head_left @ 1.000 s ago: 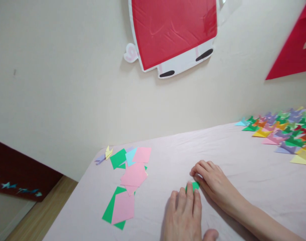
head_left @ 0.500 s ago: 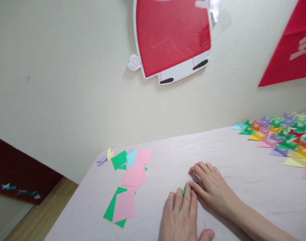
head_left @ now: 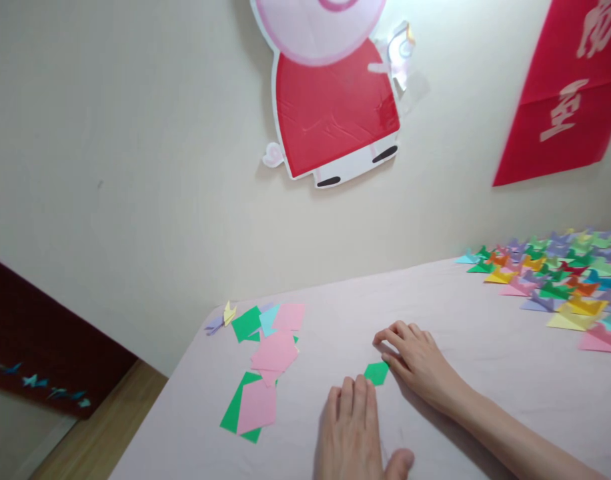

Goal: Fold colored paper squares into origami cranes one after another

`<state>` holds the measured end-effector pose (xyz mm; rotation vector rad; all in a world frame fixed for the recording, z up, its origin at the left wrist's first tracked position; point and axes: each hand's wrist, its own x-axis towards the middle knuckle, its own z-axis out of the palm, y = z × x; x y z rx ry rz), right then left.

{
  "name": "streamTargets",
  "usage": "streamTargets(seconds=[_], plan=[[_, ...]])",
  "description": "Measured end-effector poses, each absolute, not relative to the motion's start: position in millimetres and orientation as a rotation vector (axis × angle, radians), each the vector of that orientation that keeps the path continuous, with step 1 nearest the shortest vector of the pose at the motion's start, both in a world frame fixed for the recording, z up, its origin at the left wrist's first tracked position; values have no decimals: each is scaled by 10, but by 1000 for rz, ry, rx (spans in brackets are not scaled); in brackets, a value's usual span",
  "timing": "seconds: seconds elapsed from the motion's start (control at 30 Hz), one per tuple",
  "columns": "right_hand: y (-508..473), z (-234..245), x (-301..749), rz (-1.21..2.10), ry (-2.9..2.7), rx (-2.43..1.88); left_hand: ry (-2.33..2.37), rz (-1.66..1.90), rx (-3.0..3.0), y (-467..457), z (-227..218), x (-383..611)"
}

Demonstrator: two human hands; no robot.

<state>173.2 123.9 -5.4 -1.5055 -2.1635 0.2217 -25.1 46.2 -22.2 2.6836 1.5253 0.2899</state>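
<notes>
A small green folded paper [head_left: 376,373] lies flat on the pink-covered table [head_left: 485,373], diamond-wise.

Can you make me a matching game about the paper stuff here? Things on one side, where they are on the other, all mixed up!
Things:
1. small green folded paper
2. flat paper squares
3. heap of folded paper shapes
4. red banner

Places:
A. up on the wall
B. far right end of the table
C. between the fingertips of the left hand and the right hand
D. left part of the table

Pairs: 1-C, 2-D, 3-B, 4-A.
</notes>
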Motion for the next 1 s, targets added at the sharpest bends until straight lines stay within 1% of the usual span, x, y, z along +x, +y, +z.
streamTargets(seconds=[0.13, 0.27, 0.4, 0.5, 0.63, 0.8, 1.0], plan=[[1242, -52, 1734, 224, -2152, -1478, 1622, 326, 2689, 373, -353, -312], [1239, -44, 1738, 242, -2150, -1464, 1755, 339, 2612, 310, -328, -326], [1217, 1, 1742, 319, -2152, -1389, 1707, 292, 2554, 394, -68, -274], [1204, 40, 1749, 409, -2121, -1321, 1812, 348, 2413, 547, 167, -156], [1209, 54, 1771, 504, -2089, -1240, 1747, 415, 2332, 760, 317, 9], [1223, 32, 1804, 543, -2114, -1180, 1686, 441, 2349, 872, 300, 68], [1203, 55, 1790, 576, -2099, -1192, 1598, 628, 2299, 869, 204, 6]])
